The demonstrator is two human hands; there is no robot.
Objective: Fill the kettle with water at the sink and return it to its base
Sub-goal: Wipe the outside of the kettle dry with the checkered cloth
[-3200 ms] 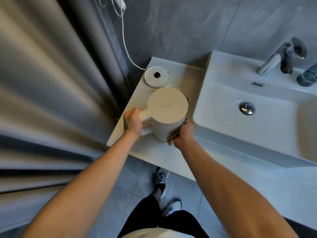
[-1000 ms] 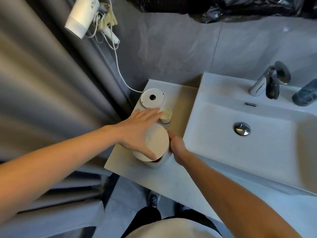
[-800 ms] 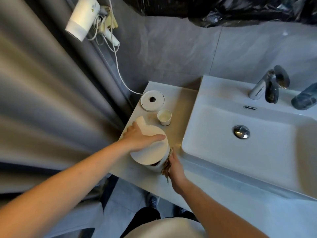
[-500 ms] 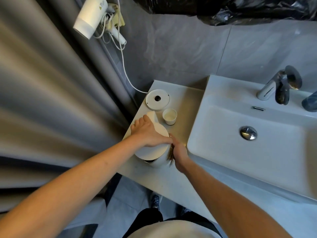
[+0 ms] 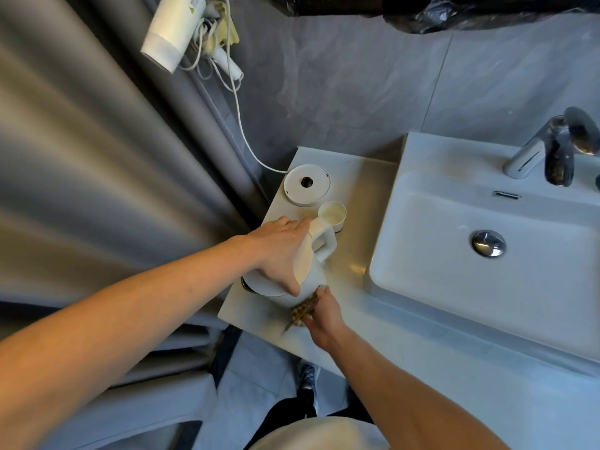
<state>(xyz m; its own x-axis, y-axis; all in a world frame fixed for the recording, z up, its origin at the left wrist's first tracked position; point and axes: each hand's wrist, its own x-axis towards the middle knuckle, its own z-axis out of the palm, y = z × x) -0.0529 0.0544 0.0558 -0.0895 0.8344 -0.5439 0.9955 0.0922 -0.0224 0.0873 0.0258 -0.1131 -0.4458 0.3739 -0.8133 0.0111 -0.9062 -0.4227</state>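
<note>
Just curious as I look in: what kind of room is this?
Most likely a bathroom, perhaps a hotel's: a white sink with a tap, a wall-hung hair dryer, and a curtain alongside.

The left hand [image 5: 279, 251] covers most of the kettle [image 5: 319, 245] lid. The right hand [image 5: 324, 311] hides part of a patterned cloth [image 5: 302, 311], its fingers unseen. A dark bottle [image 5: 597, 183] beside the tap [image 5: 548, 147] is cut off at the right edge.
</note>
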